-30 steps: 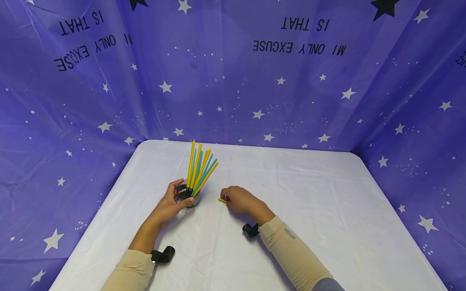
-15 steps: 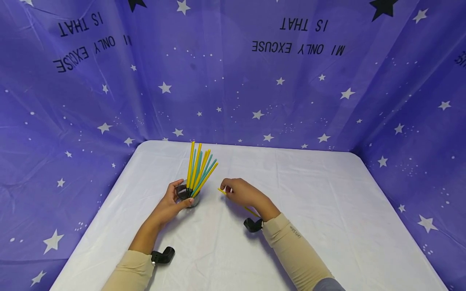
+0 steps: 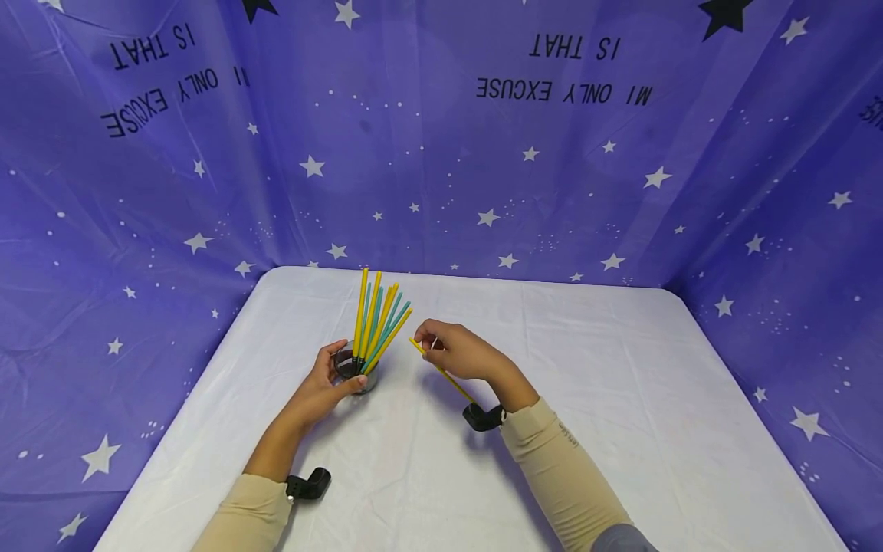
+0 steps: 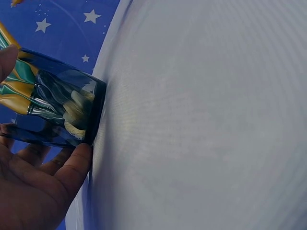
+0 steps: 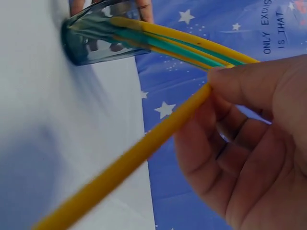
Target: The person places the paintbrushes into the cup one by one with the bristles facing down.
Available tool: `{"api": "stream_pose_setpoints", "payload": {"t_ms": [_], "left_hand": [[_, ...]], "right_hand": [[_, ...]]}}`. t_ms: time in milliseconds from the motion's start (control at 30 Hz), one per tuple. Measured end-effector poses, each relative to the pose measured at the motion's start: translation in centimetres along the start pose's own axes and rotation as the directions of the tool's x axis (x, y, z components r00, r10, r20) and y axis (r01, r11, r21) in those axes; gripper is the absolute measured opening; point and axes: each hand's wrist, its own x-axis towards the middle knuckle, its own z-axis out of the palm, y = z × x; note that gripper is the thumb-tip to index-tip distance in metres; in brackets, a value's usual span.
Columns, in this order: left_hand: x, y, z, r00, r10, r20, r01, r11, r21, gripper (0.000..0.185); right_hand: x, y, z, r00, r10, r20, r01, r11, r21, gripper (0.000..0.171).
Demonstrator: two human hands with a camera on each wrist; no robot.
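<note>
In the head view my left hand (image 3: pixel 320 392) holds a clear glass (image 3: pixel 371 381), thumb on the near side and fingers around the far side. The left wrist view shows the glass standing on the cloth, with pale bristles (image 4: pixel 74 115) at its bottom. Several paintbrushes (image 3: pixel 359 314) with yellow and teal handles lean out of it toward the right. To the right of the glass, my right hand (image 3: pixel 469 353) pinches a yellow paintbrush (image 5: pixel 124 160) between thumb and fingertips. Its handle slants down toward the wrist camera; the bristle end does not show.
A white cloth (image 3: pixel 586 368) covers the table. Purple curtains (image 3: pixel 428 153) with stars and lettering rise behind it and on both sides. Each wrist carries a black camera (image 3: pixel 309 484) that juts out over the cloth.
My right hand has risen from the table and moved away from me, bringing the yellow paintbrush up so more of its handle shows. The left hand and glass stay put.
</note>
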Motion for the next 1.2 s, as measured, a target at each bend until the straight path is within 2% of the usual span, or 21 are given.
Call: {"api": "stream_pose_setpoints", "payload": {"t_ms": [200,367,433,533,700,867,933,1100,1200], "left_hand": [[0.0,0.0,0.0,1.000,0.002,0.005,-0.002,1.000,0.000,0.085],[0.0,-0.2,0.0,1.000,-0.001,0.003,0.001,1.000,0.000,0.085],[0.1,-0.2,0.0,1.000,0.000,0.005,0.000,1.000,0.007,0.086],[0.1,-0.3,-0.1,1.000,0.002,0.001,-0.002,1.000,0.007,0.086],[0.1,-0.4,-0.1,1.000,-0.002,0.001,0.002,1.000,0.005,0.086],[0.2,-0.4,0.0,1.000,-0.008,0.000,0.008,1.000,0.005,0.086],[0.2,-0.4,0.0,1.000,-0.006,0.003,0.006,1.000,0.010,0.086],[0.2,-0.5,-0.1,1.000,-0.003,0.004,0.003,1.000,0.008,0.086],[0.2,-0.4,0.0,1.000,-0.001,0.001,0.001,1.000,-0.001,0.086]], "right_hand": [[0.1,-0.6,-0.6,0.999,-0.028,-0.025,0.033,0.981,0.193,0.016],[0.3,-1.0,-0.9,0.994,-0.033,-0.102,0.064,0.948,0.313,0.016],[0.5,-1.2,-1.0,0.989,-0.019,-0.148,0.073,0.926,0.370,0.017],[0.6,-1.3,-1.0,0.975,-0.003,-0.224,0.112,0.874,0.472,0.018],[0.7,-1.7,-1.0,0.931,-0.001,-0.365,0.231,0.775,0.588,0.019],[0.9,-2.1,-0.8,0.873,-0.004,-0.488,0.357,0.687,0.633,0.019],[1.0,-2.3,-0.6,0.850,0.009,-0.527,0.387,0.668,0.636,0.020],[1.5,-2.6,0.1,0.789,0.065,-0.611,0.435,0.643,0.631,0.022],[1.9,-2.8,1.0,0.763,0.097,-0.640,0.455,0.622,0.637,0.023]]}}
